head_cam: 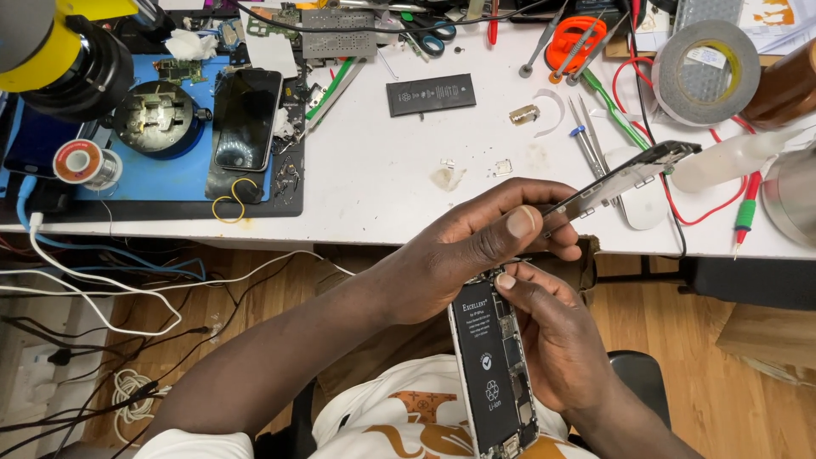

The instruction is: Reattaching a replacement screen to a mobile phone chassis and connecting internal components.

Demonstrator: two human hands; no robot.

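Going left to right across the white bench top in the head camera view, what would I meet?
Spool of solder wire → dark phone lying face up on the blue mat → loose black rectangular battery → orange-handled scissors → large grey roll of tape.

The phone (pixel 497 365) lies opened, back shell facing up, near the bottom middle of the view, tilted so its top end points up and slightly left. A long black battery fills its left side, with circuit board and small metal parts along the right. Its screen (pixel 625 177) is lifted off the top end and swings up to the right, a thin dark panel seen almost edge-on, with pale metal tabs along it, reaching out over the near edge of the white table.
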